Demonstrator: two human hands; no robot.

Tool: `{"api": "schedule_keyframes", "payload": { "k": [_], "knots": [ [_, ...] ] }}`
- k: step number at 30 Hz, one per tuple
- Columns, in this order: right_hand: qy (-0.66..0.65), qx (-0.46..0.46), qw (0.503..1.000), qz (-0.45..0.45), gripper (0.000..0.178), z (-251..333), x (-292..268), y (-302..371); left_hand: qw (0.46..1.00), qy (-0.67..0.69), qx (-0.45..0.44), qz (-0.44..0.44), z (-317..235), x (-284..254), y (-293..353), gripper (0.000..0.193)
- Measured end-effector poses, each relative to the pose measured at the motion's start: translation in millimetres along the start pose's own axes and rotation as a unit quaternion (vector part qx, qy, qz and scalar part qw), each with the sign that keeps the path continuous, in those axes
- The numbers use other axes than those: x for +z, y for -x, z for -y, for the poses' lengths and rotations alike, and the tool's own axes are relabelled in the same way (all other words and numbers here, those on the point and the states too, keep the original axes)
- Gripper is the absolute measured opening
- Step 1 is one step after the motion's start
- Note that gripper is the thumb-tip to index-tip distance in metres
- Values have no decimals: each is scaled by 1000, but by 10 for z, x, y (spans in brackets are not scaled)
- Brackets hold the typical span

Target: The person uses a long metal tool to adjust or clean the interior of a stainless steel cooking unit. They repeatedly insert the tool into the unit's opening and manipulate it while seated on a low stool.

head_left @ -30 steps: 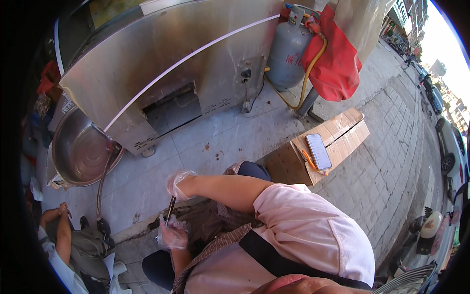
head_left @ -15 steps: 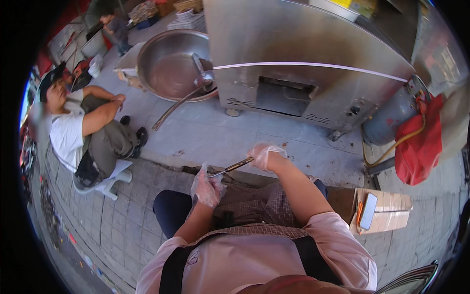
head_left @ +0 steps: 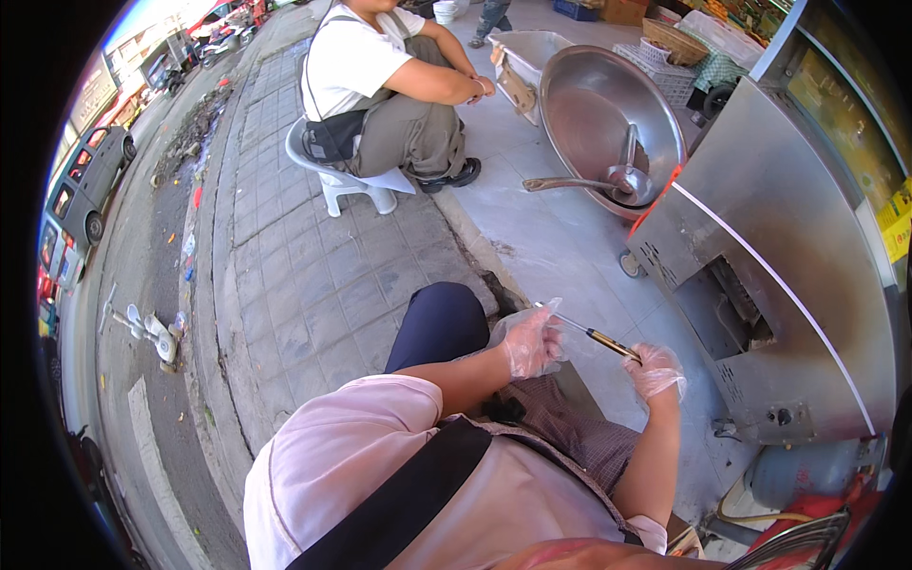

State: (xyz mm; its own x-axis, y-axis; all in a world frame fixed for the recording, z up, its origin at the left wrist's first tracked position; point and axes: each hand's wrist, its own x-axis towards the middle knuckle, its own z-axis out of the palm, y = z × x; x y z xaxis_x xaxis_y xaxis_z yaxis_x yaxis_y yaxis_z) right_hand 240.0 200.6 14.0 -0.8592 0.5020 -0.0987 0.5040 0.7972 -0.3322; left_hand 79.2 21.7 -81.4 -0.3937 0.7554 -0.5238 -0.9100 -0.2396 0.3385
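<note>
Both my hands wear loose clear plastic gloves. My right hand (head_left: 655,370) is closed round the end of a slim tool (head_left: 611,344) with a brown-and-gold handle and a thin metal shaft; its exact kind is unclear. The shaft points up and left, toward my left hand (head_left: 534,347). The fingers of that hand are curled in beside the metal end, and what they hold is hidden. Both hands are above my lap, over a brown checked apron (head_left: 608,432).
Ahead, a large metal basin (head_left: 594,90) holds a long-handled ladle (head_left: 570,183). A steel cabinet (head_left: 807,256) stands at right, beside a gas cylinder (head_left: 803,475). Another person (head_left: 380,81) sits on a plastic stool (head_left: 328,180). A scooter (head_left: 147,332) and a van (head_left: 85,195) are at left.
My view has swung left, bringing the street into sight and shifting the cabinet and basin rightward. The tool is still in my right hand and now slopes up to the left.
</note>
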Motion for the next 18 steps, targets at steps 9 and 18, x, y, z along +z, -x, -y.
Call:
{"api": "schedule_keyframes", "payload": {
  "k": [9, 18],
  "knots": [
    [-94, -43, 992, 77, 32, 189, 185, 71, 984, -56, 141, 92, -234, 83, 95, 37],
    [-109, -25, 990, 88, 31, 343, 224, 30, 977, -101, 187, -27, -205, 84, 12, 56]
  ]
}}
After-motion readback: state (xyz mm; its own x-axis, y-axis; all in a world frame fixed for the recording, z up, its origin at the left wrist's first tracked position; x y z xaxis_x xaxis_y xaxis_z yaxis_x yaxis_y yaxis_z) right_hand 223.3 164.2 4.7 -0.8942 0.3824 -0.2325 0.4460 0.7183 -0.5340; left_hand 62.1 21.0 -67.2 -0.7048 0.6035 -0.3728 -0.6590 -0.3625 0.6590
